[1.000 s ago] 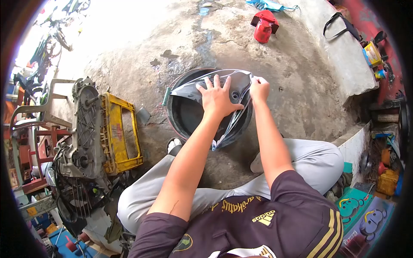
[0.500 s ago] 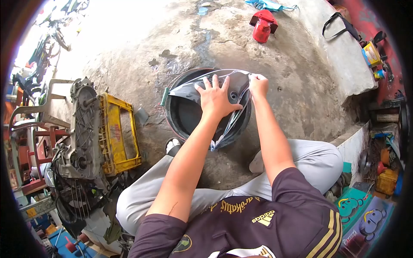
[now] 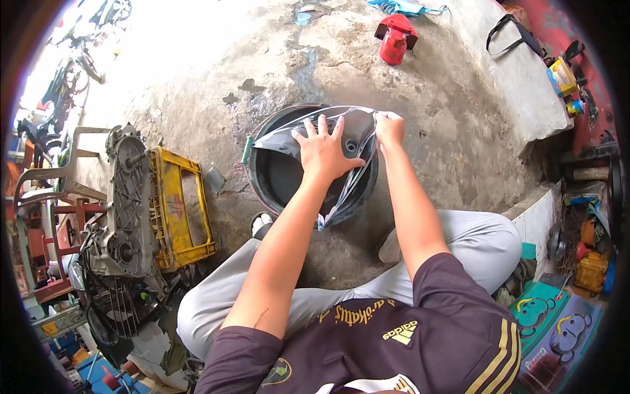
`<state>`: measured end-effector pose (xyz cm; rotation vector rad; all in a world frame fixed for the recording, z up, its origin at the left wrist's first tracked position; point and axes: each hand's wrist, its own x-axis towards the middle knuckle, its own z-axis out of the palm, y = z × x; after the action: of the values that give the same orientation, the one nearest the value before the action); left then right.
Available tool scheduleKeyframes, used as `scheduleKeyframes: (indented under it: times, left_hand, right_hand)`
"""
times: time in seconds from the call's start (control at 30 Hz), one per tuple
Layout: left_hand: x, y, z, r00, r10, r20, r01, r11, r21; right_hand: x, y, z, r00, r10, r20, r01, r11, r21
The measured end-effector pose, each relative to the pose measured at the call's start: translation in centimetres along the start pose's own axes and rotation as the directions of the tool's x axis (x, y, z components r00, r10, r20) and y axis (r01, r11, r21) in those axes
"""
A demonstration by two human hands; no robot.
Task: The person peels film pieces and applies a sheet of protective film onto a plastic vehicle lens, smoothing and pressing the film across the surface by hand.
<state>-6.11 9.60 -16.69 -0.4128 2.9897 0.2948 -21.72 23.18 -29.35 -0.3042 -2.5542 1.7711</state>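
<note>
A dark, glossy, roughly triangular panel (image 3: 283,140) with pale shiny edges and round holes lies across a black basin (image 3: 251,174). Its exact kind I cannot make out. My left hand (image 3: 323,152) rests on the panel's upper face, fingers spread wide. At the panel's right corner, my right hand (image 3: 390,127) is closed with thumb and fingers pinched on the edge. The panel's lower tip points toward me over the near rim. Inside the basin the surface looks dark; part of it is hidden by the panel and my left hand.
A yellow crate (image 3: 174,203) and a grey metal engine casing (image 3: 126,203) stand at the left. Ahead on the concrete floor (image 3: 459,157) is a red container (image 3: 394,44). A low pale ledge (image 3: 518,85) runs along the right. My bent legs flank the basin.
The whole view has shifted slightly, with the basin a little further left. Both hands keep the same hold on the panel.
</note>
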Motion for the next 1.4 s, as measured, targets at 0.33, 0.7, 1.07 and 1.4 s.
scheduleKeyframes:
  times: [0.33,0.7,1.07,1.4]
  left_hand:
    - [0.2,0.1,-0.2,1.0,0.006,-0.016,-0.006,1.0,-0.006]
    - [0.2,0.2,-0.6,1.0,0.001,0.023,-0.002,1.0,0.008]
    - [0.3,0.0,-0.4,1.0,-0.001,0.009,0.001,1.0,-0.003]
    - [0.0,0.1,-0.2,1.0,-0.01,0.017,0.01,1.0,0.002]
  right_hand:
    - [-1.2,0.4,-0.3,0.992,-0.111,-0.056,0.098,0.975,-0.201]
    - [-2.9,-1.8,-0.8,0.966,-0.25,-0.063,0.218,0.923,-0.316]
    - [-1.9,-1.0,-0.6,0.999,-0.013,-0.043,0.009,0.996,-0.087]
    - [-2.2,-2.3,-0.6,0.995,-0.052,-0.081,0.035,0.979,-0.202]
